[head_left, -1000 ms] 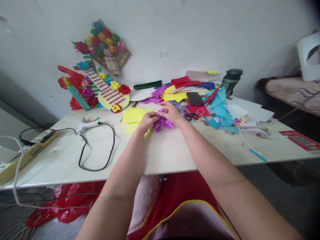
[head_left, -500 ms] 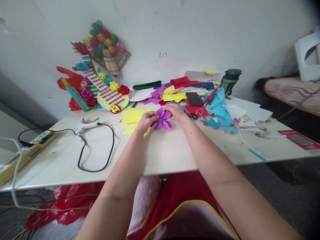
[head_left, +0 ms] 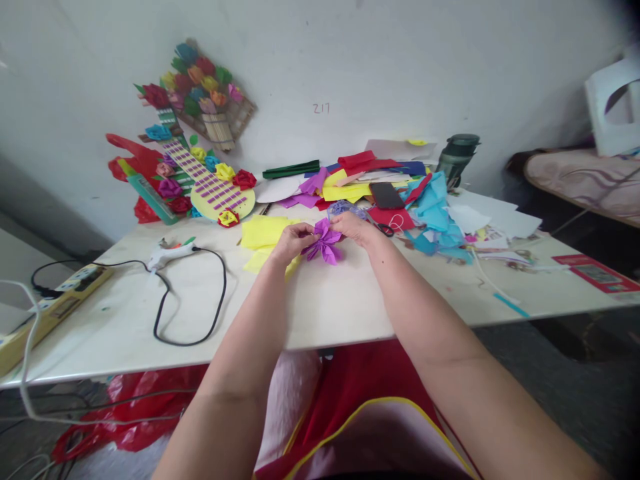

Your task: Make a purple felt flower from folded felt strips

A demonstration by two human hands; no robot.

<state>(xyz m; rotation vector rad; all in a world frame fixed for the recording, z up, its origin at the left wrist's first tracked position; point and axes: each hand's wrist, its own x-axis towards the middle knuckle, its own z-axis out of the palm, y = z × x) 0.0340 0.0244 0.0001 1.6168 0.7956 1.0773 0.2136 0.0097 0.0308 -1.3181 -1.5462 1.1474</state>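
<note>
A purple paper flower [head_left: 324,248] with creased, spread petals is held just over the table [head_left: 345,303]. My left hand [head_left: 294,241] pinches its left side between thumb and fingers. On the other side, the fingers of my right hand [head_left: 353,227] are closed on the flower's upper right petals. Yellow paper sheets [head_left: 267,233] lie beside and partly under my left hand. Black-handled scissors [head_left: 385,230] lie just right of my right hand, partly hidden by it. Behind that hand is a small bluish-purple bundle [head_left: 341,207].
A white glue gun [head_left: 171,253] with a looping black cord lies at left, near a power strip [head_left: 55,310]. Colored paper, a phone [head_left: 387,195] and a dark green bottle [head_left: 457,160] are at the back. Blue paper [head_left: 434,210] and scraps lie right. A paper-flower guitar [head_left: 220,193] leans at back left.
My right hand has shifted from over the flower's top to its right side and closed on the petals. The flower now shows more fully. My left hand keeps its pinch.
</note>
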